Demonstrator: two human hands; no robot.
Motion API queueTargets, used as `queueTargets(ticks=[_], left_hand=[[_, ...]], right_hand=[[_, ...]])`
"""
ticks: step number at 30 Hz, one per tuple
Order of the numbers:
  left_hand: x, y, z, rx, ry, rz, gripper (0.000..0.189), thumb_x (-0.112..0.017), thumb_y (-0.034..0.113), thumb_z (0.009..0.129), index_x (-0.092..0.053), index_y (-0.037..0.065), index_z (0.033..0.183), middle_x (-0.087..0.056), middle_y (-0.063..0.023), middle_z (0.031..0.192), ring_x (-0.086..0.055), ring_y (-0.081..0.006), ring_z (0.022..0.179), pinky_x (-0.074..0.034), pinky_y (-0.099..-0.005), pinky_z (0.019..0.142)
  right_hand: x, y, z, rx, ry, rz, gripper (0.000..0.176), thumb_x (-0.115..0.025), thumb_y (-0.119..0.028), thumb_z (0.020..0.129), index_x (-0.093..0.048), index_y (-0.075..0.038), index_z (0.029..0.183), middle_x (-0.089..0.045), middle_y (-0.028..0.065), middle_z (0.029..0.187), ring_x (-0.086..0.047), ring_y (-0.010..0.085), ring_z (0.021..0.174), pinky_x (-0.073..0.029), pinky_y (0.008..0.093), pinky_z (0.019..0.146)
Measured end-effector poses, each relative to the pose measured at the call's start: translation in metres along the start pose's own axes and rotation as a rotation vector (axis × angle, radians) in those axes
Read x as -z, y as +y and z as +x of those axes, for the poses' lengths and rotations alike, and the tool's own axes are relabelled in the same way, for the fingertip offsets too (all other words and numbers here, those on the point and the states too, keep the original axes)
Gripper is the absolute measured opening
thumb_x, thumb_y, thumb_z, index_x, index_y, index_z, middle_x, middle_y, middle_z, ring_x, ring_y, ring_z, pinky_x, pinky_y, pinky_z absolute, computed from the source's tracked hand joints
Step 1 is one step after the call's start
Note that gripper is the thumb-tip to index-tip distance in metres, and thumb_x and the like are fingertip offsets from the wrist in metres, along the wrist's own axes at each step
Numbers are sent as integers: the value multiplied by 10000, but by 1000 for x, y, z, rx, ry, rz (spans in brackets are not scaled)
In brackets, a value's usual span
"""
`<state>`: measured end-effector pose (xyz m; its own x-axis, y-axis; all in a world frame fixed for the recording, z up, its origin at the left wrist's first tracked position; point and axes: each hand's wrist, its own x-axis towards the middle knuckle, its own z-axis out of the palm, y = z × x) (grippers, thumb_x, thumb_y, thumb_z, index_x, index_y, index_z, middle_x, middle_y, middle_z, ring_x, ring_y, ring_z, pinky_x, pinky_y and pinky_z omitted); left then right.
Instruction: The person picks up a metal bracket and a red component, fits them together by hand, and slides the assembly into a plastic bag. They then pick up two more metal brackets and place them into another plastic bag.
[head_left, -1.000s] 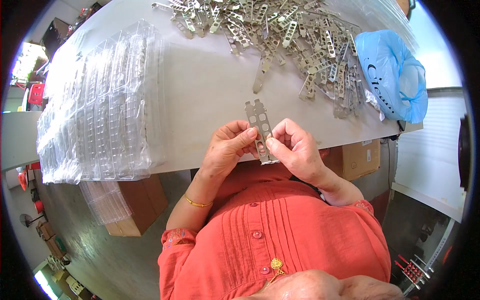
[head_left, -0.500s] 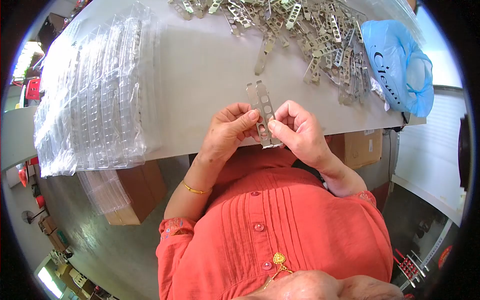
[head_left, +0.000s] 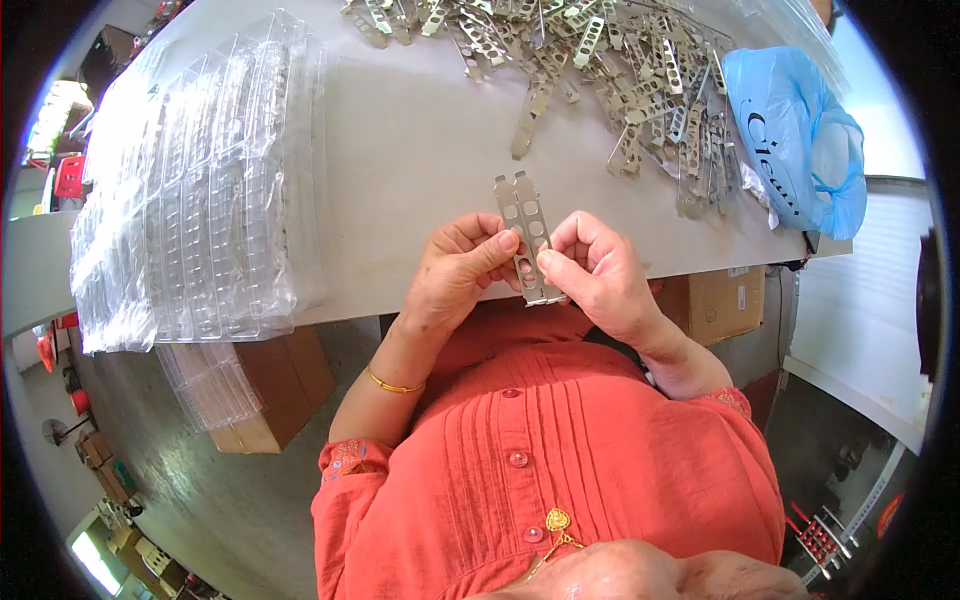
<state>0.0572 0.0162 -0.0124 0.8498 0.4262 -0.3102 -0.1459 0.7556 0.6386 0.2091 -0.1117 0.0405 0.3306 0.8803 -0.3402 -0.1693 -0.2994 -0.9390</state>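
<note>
Two flat metal brackets with a row of round holes are held upright, side by side, near the table's front edge. My left hand (head_left: 462,265) is closed, thumb and fingers pinching the left bracket (head_left: 511,211). On the other side, my right hand (head_left: 600,275) pinches the right bracket (head_left: 534,214) between thumb and curled fingers. The brackets touch or nearly touch along their length; their bent lower ends sit close together. My fingertips hide part of their lower halves.
A heap of similar metal brackets (head_left: 645,80) lies at the back right, beside a blue plastic bag (head_left: 790,140). Stacked clear plastic trays (head_left: 200,190) fill the table's left side. Cardboard boxes (head_left: 722,303) stand below the table (head_left: 400,130).
The left bracket has turned so its holes now show beside the right one's. Both brackets sit slightly lower in view, their top ends nearer level. Each hand keeps its pinch.
</note>
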Motion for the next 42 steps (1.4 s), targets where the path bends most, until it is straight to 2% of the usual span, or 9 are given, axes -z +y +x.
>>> queueTargets(ticks=[5, 24, 26, 32, 35, 39, 41, 42], left_hand=[[4, -1, 1, 5, -32, -15, 120, -659, 116, 976, -645, 6, 1023, -706, -96, 910, -700, -186, 788, -590, -320, 683], [2, -1, -2, 13, -12, -3, 135, -668, 142, 976, -656, 16, 1023, -712, -78, 896, -702, -168, 771, -584, -304, 671], [4, 0, -1, 16, 6, 48, 110, -644, 120, 985, -657, 20, 1031, -725, -113, 1001, -704, -170, 754, -588, -300, 686], [-4, 10, -5, 25, 45, 105, 96, -666, 125, 968, -670, 37, 1007, -715, -160, 1128, -710, -170, 767, -608, -305, 654], [-11, 10, -7, 83, 37, 112, 116, -674, 131, 964, -682, 33, 1027, -724, -144, 1085, -709, -166, 772, -611, -300, 645], [-4, 4, -6, 108, 50, 120, 153, -683, 138, 960, -695, 22, 1060, -733, -119, 1014, -704, -163, 772, -602, -299, 656], [-4, 4, -6, 6, 46, 157, 169, -687, 132, 957, -707, 11, 1072, -734, -95, 922, -698, -159, 765, -584, -295, 657], [-4, 5, -6, 2, 51, 158, 169, -687, 132, 957, -707, 11, 1072, -734, -95, 922, -698, -159, 765, -584, -295, 657]], right_hand=[[0, 1, -1, 4, -14, 36, 111, -640, -93, 949, -551, -45, 904, -585, -33, 747, -518, 15, 649, -420, 207, 569], [-1, 4, -1, 43, -8, -17, 105, -647, -92, 954, -567, -50, 900, -583, -44, 751, -516, 15, 658, -437, 210, 578], [-1, 3, 0, 41, 2, -15, 106, -646, -93, 955, -567, -51, 898, -581, -46, 747, -514, 15, 656, -437, 211, 579], [4, 13, 3, 97, 40, -97, 87, -644, -79, 949, -576, -46, 906, -598, -45, 749, -531, 18, 663, -445, 208, 598], [-3, 13, 1, 36, 23, -41, 68, -644, -72, 945, -592, -29, 940, -625, -19, 778, -564, 34, 693, -470, 223, 615], [-4, 13, 0, 67, -11, -153, 78, -636, -62, 953, -605, -9, 999, -655, 30, 819, -607, 72, 761, -503, 256, 651], [-5, 11, 1, 90, -5, -188, 84, -629, -57, 958, -606, -4, 1018, -663, 46, 842, -621, 84, 787, -512, 265, 666], [-6, 7, 0, 184, 53, -256, 84, -622, -54, 963, -602, -3, 1027, -668, 56, 866, -631, 90, 803, -517, 266, 680]])
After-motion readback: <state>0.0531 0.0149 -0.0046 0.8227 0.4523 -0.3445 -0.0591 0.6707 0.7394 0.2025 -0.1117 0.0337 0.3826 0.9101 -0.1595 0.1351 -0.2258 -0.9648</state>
